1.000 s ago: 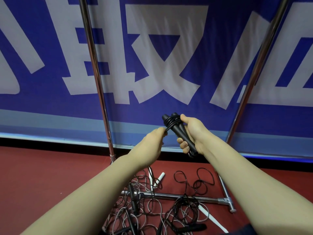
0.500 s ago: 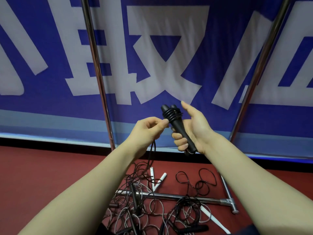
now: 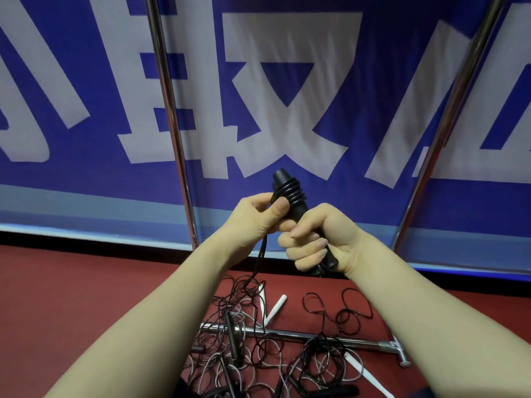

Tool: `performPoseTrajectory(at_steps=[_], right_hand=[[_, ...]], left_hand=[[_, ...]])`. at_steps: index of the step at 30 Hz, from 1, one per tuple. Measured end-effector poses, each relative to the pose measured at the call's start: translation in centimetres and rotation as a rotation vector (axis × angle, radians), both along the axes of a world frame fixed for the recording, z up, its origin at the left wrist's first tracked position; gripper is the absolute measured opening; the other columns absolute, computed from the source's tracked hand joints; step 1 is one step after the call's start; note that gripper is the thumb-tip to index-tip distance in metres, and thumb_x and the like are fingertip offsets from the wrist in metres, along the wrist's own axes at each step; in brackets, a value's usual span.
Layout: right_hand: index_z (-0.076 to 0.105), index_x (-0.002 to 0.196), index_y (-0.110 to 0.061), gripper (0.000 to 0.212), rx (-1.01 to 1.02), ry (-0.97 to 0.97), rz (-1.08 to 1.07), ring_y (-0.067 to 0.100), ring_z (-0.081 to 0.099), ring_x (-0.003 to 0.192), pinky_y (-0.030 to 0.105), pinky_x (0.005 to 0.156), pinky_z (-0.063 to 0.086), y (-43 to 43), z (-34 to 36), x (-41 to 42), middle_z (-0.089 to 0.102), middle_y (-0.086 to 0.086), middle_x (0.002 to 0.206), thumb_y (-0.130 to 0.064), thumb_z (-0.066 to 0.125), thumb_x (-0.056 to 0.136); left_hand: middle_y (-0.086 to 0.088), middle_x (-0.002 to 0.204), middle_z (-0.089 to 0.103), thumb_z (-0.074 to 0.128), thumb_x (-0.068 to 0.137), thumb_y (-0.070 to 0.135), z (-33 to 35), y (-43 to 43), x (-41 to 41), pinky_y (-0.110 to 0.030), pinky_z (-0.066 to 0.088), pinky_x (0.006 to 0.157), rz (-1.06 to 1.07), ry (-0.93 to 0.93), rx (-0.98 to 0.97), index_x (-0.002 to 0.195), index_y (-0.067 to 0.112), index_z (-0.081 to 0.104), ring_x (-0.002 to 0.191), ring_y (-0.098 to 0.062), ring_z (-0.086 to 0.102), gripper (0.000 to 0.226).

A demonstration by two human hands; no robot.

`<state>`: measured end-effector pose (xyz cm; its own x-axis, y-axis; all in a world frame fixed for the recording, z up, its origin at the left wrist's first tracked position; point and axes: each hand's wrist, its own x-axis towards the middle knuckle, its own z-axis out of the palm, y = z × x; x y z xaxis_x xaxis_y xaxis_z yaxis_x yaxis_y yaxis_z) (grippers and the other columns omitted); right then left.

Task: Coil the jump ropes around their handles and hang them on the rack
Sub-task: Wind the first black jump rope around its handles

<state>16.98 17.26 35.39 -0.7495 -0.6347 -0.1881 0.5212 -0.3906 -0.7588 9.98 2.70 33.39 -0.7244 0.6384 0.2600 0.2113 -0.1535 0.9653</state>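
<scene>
Two-handed hold: grips black handles [image 3: 298, 211] in right hand [image 3: 319, 239], fingers curled round the lower half, tilted before the blue banner [image 3: 359, 196]. Pinches black rope [image 3: 260, 259] with left hand [image 3: 253, 216] just beside wound turns [image 3: 288, 191] near the top. Below, loose ropes [image 3: 258, 354] tangled over rack base bar [image 3: 359, 341].

Bare forearms [image 3: 161, 311] lead to a bare left hand [image 3: 253, 216] and right hand [image 3: 319, 237]

Everything is being seen through one wide-angle head camera, being pointed forward and down. The left hand [image 3: 253, 216] and right hand [image 3: 319, 239] are being framed close at centre, the banner [image 3: 287, 81] behind, the floor [image 3: 71, 297] beneath.
</scene>
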Motion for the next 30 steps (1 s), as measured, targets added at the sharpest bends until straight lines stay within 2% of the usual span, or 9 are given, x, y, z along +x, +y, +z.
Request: performPoseTrajectory(at_steps=[2, 5, 10, 15, 19, 22, 25, 27, 30], right_hand=[[0.046, 0.071, -0.012, 0.033, 0.011, 0.018, 0.001, 0.008, 0.029, 0.034, 0.016, 0.034, 0.035, -0.3, 0.1, 0.1, 0.04, 0.001, 0.045, 0.001, 0.072, 0.055], [0.049, 0.073, -0.008, 0.016, 0.299, 0.105, -0.117, 0.021, 0.045, 0.036, 0.023, 0.042, 0.044, -0.8, 0.9, 0.6, 0.045, 0.01, 0.047, -0.013, 0.056, 0.06], [0.055, 0.079, -0.006, 0.019, 0.796, 0.222, -0.345, 0.027, 0.059, 0.05, 0.032, 0.055, 0.052, -1.1, 0.9, 0.3, 0.057, 0.013, 0.058, -0.022, 0.061, 0.086], [0.056, 0.094, -0.008, 0.027, 1.019, 0.435, -0.536, 0.02, 0.055, 0.047, 0.029, 0.048, 0.05, -2.0, 0.4, -0.3, 0.059, 0.011, 0.062, -0.027, 0.073, 0.085], [0.052, 0.094, -0.007, 0.029, 1.169, 0.5, -0.652, 0.021, 0.058, 0.042, 0.03, 0.042, 0.051, -2.9, -0.6, -0.6, 0.062, 0.012, 0.062, -0.031, 0.067, 0.088], [0.049, 0.095, -0.012, 0.03, 1.378, 0.585, -0.726, 0.024, 0.066, 0.058, 0.04, 0.057, 0.058, -3.1, -1.1, -0.9, 0.065, 0.007, 0.074, -0.037, 0.064, 0.088], [0.047, 0.095, -0.014, 0.026, 1.626, 0.6, -0.832, 0.029, 0.059, 0.077, 0.037, 0.065, 0.049, -3.5, -1.0, -1.1, 0.056, 0.0, 0.08, -0.035, 0.061, 0.086], [0.046, 0.093, -0.013, 0.022, 1.713, 0.601, -0.912, 0.028, 0.051, 0.075, 0.035, 0.063, 0.039, -4.0, -0.8, -1.1, 0.05, -0.002, 0.074, -0.028, 0.059, 0.085], [0.04, 0.093, -0.012, 0.02, 1.82, 0.656, -0.998, 0.029, 0.047, 0.071, 0.035, 0.062, 0.031, -4.6, -0.5, -1.2, 0.048, -0.001, 0.074, -0.024, 0.055, 0.088]], left_hand=[[0.009, 0.066, 0.066, 0.079, 0.047, 0.076, 0.4, 0.0, 0.1, -0.02, 0.05, 0.067, 0.002, 0.008, 0.0, 0.085, 0.019, 0.073, 0.058, -0.005, 0.059, 0.068], [0.01, 0.064, 0.063, 0.08, 0.066, 0.058, 0.9, 0.0, 0.4, -0.023, 0.044, 0.066, 0.105, 0.015, -0.045, 0.081, 0.017, 0.072, 0.057, -0.006, 0.054, 0.044], [0.012, 0.066, 0.06, 0.078, 0.07, 0.051, 0.9, 0.1, 0.4, -0.023, 0.037, 0.061, 0.397, -0.044, -0.049, 0.086, 0.008, 0.069, 0.048, 0.002, 0.048, 0.047], [-0.004, 0.081, 0.056, 0.078, 0.075, 0.048, 1.1, 0.4, 0.5, -0.023, 0.043, 0.066, 0.533, -0.049, -0.021, 0.089, -0.001, 0.061, 0.07, -0.011, 0.053, 0.054], [0.004, 0.069, 0.049, 0.078, 0.078, 0.044, 1.2, 0.3, 0.6, -0.009, 0.038, 0.053, 0.581, 0.009, -0.075, 0.074, 0.012, 0.054, 0.055, 0.0, 0.046, 0.04], [0.01, 0.059, 0.042, 0.079, 0.078, 0.042, 1.3, 0.6, 1.1, -0.007, 0.033, 0.044, 0.619, -0.008, -0.055, 0.066, 0.017, 0.046, 0.041, 0.004, 0.044, 0.042], [0.008, 0.061, 0.043, 0.079, 0.075, 0.046, 1.3, 1.1, 1.5, -0.01, 0.032, 0.045, 0.667, -0.045, -0.032, 0.067, 0.016, 0.046, 0.043, 0.001, 0.043, 0.045], [0.005, 0.069, 0.047, 0.079, 0.072, 0.052, 1.2, 1.6, 1.8, -0.017, 0.035, 0.053, 0.718, -0.034, -0.025, 0.068, 0.016, 0.047, 0.053, -0.003, 0.045, 0.048], [0.001, 0.074, 0.053, 0.078, 0.07, 0.057, 1.3, 2.2, 2.0, -0.018, 0.037, 0.053, 0.805, -0.071, 0.021, 0.069, 0.014, 0.048, 0.058, -0.008, 0.048, 0.052]])
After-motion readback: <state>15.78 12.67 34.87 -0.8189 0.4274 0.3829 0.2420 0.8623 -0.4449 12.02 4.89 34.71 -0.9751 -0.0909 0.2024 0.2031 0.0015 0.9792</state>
